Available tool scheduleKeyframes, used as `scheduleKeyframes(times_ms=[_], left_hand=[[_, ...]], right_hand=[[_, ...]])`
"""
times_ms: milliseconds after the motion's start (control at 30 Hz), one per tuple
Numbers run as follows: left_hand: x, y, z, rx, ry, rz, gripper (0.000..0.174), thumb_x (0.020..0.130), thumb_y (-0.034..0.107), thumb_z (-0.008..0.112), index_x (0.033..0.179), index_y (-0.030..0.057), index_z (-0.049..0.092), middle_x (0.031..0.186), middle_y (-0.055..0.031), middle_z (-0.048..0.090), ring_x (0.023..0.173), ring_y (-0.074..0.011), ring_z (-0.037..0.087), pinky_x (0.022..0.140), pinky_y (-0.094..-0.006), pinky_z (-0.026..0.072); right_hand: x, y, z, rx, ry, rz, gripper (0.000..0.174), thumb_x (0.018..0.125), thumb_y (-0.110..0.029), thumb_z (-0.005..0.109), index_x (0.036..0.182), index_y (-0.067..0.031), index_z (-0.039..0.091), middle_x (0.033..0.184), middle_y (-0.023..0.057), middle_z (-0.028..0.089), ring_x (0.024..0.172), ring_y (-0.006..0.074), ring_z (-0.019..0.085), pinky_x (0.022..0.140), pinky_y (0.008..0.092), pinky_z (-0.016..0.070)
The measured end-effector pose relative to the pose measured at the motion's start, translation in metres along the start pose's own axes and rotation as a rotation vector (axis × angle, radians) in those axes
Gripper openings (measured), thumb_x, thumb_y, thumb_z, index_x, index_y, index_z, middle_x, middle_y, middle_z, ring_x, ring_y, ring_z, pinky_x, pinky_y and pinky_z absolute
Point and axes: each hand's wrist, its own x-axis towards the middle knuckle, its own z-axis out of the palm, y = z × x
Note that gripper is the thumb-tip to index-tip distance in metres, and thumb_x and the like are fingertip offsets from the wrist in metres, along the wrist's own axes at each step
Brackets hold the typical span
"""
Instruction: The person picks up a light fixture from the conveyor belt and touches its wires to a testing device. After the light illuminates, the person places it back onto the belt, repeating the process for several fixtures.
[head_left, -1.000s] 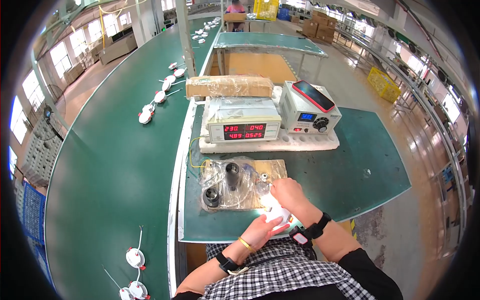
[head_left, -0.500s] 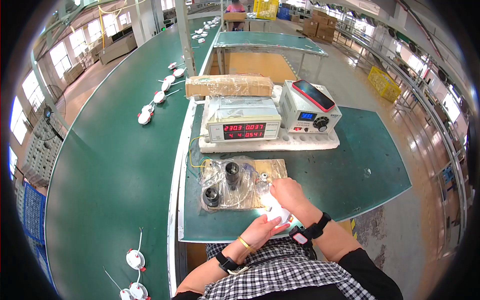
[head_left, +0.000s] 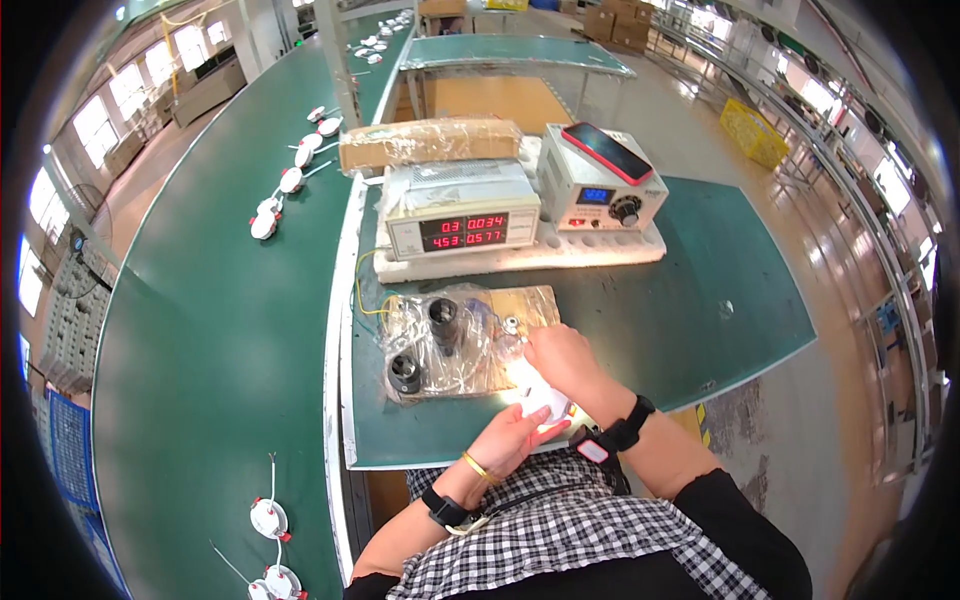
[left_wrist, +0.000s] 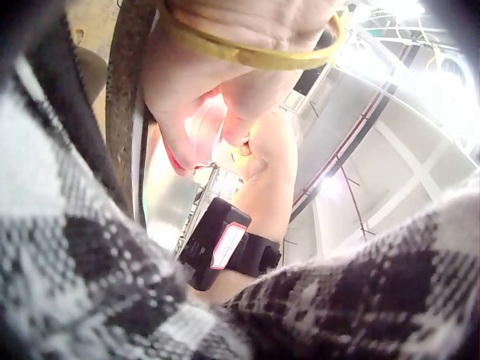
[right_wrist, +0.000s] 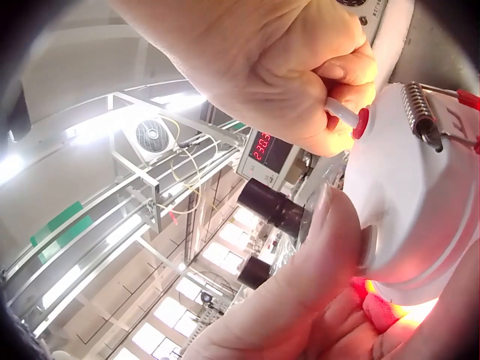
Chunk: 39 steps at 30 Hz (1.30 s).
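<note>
A white recessed downlight [head_left: 545, 402], its lamp face glowing, sits in my left hand [head_left: 508, 438] over the front edge of the bench. In the right wrist view the left thumb presses its housing [right_wrist: 397, 180], with the fingers underneath by the light. A coiled spring [right_wrist: 418, 112] lies along the housing. My right hand [head_left: 562, 358] has its fingers curled round the downlight's white cable [right_wrist: 342, 112], close to a red grommet. The cable's far end is hidden by that hand, which is at the right side of a plastic-covered wooden board [head_left: 500, 375]. Two black lamp sockets [head_left: 442, 320] stand on the board.
Behind the board, a power meter [head_left: 462, 232] with red digits and a power supply box [head_left: 600, 195] rest on white foam [head_left: 480, 262]. A phone [head_left: 608, 152] lies on the box. On the green conveyor [head_left: 220, 330] at left are several downlights [head_left: 268, 518].
The head view has shifted, so the bench appears higher and further left. The meter's red digits have changed. Both hands keep their hold on the downlight and its cable.
</note>
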Motion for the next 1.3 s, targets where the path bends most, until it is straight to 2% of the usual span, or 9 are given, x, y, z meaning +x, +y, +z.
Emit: scheduleKeyframes(times_ms=[300, 600, 700, 767, 867, 1000, 1100, 1233, 1300], left_hand=[[-0.001, 0.008, 0.006, -0.209, 0.017, -0.021, 0.047, 0.103, 0.031, 0.028, 0.128, -0.0072, 0.040, 0.129, -0.0169, 0.050, 0.118, -0.0253, 0.052, 0.103, -0.0377, 0.0439], [-0.006, 0.005, 0.002, -0.087, -0.003, 0.027, 0.044, 0.101, 0.028, 0.038, 0.130, -0.0044, 0.040, 0.126, -0.0153, 0.052, 0.115, -0.0253, 0.054, 0.101, -0.0385, 0.0453], [-0.046, 0.026, -0.007, 0.075, 0.149, 0.021, 0.039, 0.099, 0.022, 0.046, 0.128, -0.0033, 0.044, 0.123, -0.0131, 0.055, 0.112, -0.0218, 0.056, 0.095, -0.0357, 0.0478], [-0.090, 0.048, -0.032, 0.225, 0.309, 0.142, 0.037, 0.097, 0.019, 0.050, 0.125, -0.0035, 0.047, 0.119, -0.0112, 0.058, 0.106, -0.0197, 0.059, 0.091, -0.0334, 0.0500], [-0.173, 0.106, -0.073, 0.580, 0.726, 0.275, 0.036, 0.094, 0.018, 0.054, 0.122, -0.0037, 0.050, 0.113, -0.0098, 0.061, 0.098, -0.0197, 0.062, 0.085, -0.0319, 0.0521], [-0.269, 0.179, -0.105, 1.309, 1.078, -0.081, 0.033, 0.088, 0.027, 0.061, 0.105, -0.0009, 0.064, 0.098, -0.0119, 0.067, 0.092, -0.0208, 0.064, 0.082, -0.0327, 0.0499], [-0.267, 0.221, -0.125, 1.663, 1.259, 0.047, 0.036, 0.086, 0.033, 0.061, 0.101, 0.0005, 0.065, 0.095, -0.0145, 0.068, 0.092, -0.0275, 0.064, 0.084, -0.0366, 0.0487], [-0.184, 0.300, -0.184, 1.536, 1.230, 0.359, 0.042, 0.087, 0.032, 0.061, 0.114, 0.0000, 0.059, 0.110, -0.0160, 0.064, 0.102, -0.0263, 0.062, 0.088, -0.0358, 0.0479], [-0.135, 0.338, -0.230, 1.624, 1.323, 0.379, 0.053, 0.085, 0.035, 0.063, 0.124, 0.0011, 0.051, 0.123, -0.0183, 0.057, 0.114, -0.0296, 0.055, 0.096, -0.0374, 0.0435]], right_hand=[[-0.001, -0.008, -0.008, -0.002, -0.050, 0.022, 0.020, 0.076, -0.014, 0.054, 0.075, -0.0002, 0.068, 0.072, 0.0215, 0.065, 0.072, 0.0361, 0.066, 0.064, 0.0455, 0.0526], [-0.001, -0.008, -0.007, 0.058, -0.080, 0.027, 0.023, 0.081, -0.018, 0.052, 0.078, 0.0001, 0.067, 0.075, 0.0227, 0.064, 0.074, 0.0375, 0.065, 0.066, 0.0462, 0.0520], [-0.011, -0.012, -0.023, 0.427, -0.062, -0.101, 0.030, 0.089, -0.028, 0.055, 0.084, 0.0003, 0.063, 0.076, 0.0195, 0.063, 0.071, 0.0362, 0.063, 0.062, 0.0401, 0.0483], [-0.021, -0.017, -0.039, 0.707, -0.058, 0.003, 0.029, 0.088, -0.027, 0.058, 0.088, 0.0018, 0.063, 0.069, 0.0168, 0.062, 0.064, 0.0296, 0.062, 0.059, 0.0355, 0.0466], [-0.023, 0.006, -0.038, 0.730, 0.028, 0.066, 0.026, 0.089, -0.023, 0.057, 0.090, 0.0024, 0.063, 0.061, 0.0094, 0.057, 0.056, 0.0152, 0.057, 0.054, 0.0297, 0.0451], [-0.024, 0.036, -0.033, 0.745, 0.046, 0.157, 0.023, 0.090, -0.020, 0.057, 0.090, 0.0020, 0.063, 0.058, 0.0042, 0.055, 0.051, 0.0084, 0.053, 0.048, 0.0248, 0.0424], [-0.022, 0.055, -0.021, 0.769, 0.070, 0.241, 0.022, 0.091, -0.019, 0.056, 0.090, 0.0014, 0.064, 0.056, 0.0020, 0.053, 0.048, 0.0070, 0.051, 0.046, 0.0231, 0.0401], [-0.015, 0.079, -0.001, 0.753, 0.219, 0.330, 0.021, 0.092, -0.017, 0.054, 0.090, 0.0012, 0.064, 0.058, 0.0022, 0.053, 0.048, 0.0062, 0.049, 0.044, 0.0226, 0.0378], [-0.011, 0.085, 0.007, 0.746, 0.276, 0.351, 0.020, 0.093, -0.016, 0.053, 0.091, 0.0013, 0.064, 0.059, 0.0025, 0.053, 0.048, 0.0062, 0.048, 0.044, 0.0227, 0.0374]])
